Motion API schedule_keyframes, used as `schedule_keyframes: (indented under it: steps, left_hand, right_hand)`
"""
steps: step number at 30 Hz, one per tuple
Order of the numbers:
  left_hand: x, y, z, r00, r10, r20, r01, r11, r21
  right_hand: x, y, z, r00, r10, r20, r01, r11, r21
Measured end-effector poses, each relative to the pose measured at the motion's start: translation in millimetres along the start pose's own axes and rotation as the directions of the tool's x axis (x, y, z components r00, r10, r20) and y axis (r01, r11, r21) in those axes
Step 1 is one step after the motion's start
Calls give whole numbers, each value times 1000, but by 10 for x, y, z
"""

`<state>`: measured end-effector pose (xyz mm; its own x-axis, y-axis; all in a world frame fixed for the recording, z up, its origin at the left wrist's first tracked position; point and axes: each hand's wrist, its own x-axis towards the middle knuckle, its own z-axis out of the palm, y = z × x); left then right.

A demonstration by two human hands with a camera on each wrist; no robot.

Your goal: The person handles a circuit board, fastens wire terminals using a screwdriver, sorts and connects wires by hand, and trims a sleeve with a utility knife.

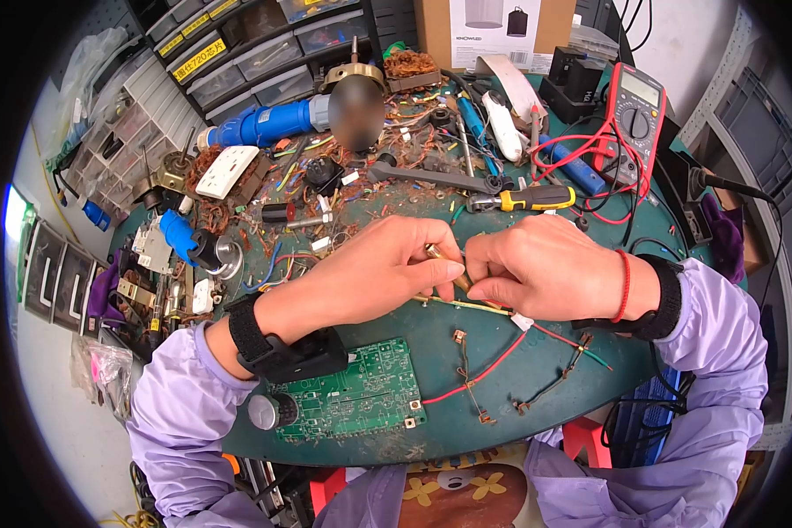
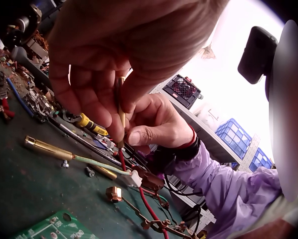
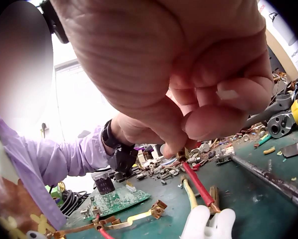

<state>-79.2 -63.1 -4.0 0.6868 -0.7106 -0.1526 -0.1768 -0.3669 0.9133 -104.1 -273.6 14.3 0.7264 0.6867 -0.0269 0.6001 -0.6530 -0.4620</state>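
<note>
The left hand [image 1: 387, 268] pinches a brass pin [image 1: 446, 264] between thumb and fingers. Close against it, the right hand [image 1: 546, 268] has its fingertips curled at the pin's lower end, where a red wire [image 3: 198, 183] comes out. In the left wrist view the brass pin [image 2: 121, 117] stands nearly upright in the left fingers. Below the hands lies a white connector [image 2: 133, 178] with a yellow-green wire [image 2: 101, 165] leading to another brass pin [image 2: 49, 147]. The right fingers' exact hold on the wire is partly hidden.
A green circuit board [image 1: 361, 387] with a capacitor lies at the front left. Copper strips [image 1: 550, 383] lie at the front right. Behind the hands are a yellow-black ratchet tool [image 1: 537, 198], a red multimeter [image 1: 634, 114] and heaps of scrap parts.
</note>
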Motion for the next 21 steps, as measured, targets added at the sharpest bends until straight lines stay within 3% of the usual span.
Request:
schedule_keyframes:
  steps: [5,11,16,21]
  left_hand:
    - [-13,44,-25,998,-53,34,53,999,5]
    - [-8,51,-25,993,-96,72,93,994,53]
    - [-17,61,-30,991,-121,57,120,992,28]
    - [-1,34,-32,992,-98,77,97,995,22]
  right_hand:
    - [3,-19,-23,992,97,75,-97,995,-9]
    - [-1,51,74,998,-45,-45,46,999,0]
    - [5,-23,-13,991,124,39,-123,992,-23]
    - [11,48,89,999,40,23,-40,999,3]
